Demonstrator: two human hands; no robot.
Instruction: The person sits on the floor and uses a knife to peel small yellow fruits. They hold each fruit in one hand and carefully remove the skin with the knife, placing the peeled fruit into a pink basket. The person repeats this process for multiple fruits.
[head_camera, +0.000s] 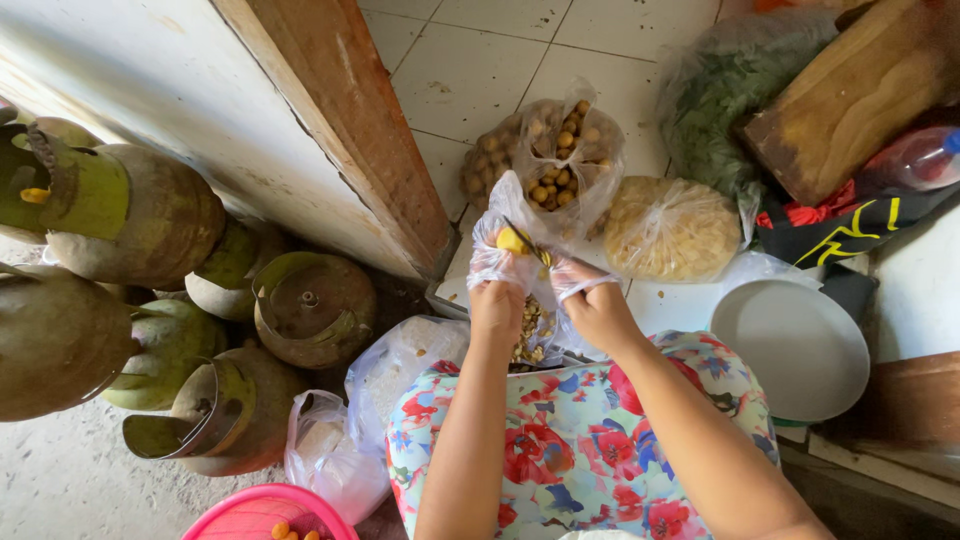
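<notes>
My left hand (497, 283), in a thin clear plastic glove, holds a small yellow peeled potato (511, 241). Touching the potato from the right is my right hand (590, 300), also gloved and closed on a small knife (530, 245). Below my hands lies a pile of brown peelings (532, 332) in a plastic bag. Just beyond them an open clear bag of small round potatoes (563, 158) stands on the floor tiles.
Several green gas cylinders (150, 215) crowd the left. A wooden door frame (345, 120) runs diagonally. A bag of pale food (670, 230), a bag of greens (725, 95), a white plate (800, 345), a wooden board (860, 90) and a pink basin (265, 515) surround me.
</notes>
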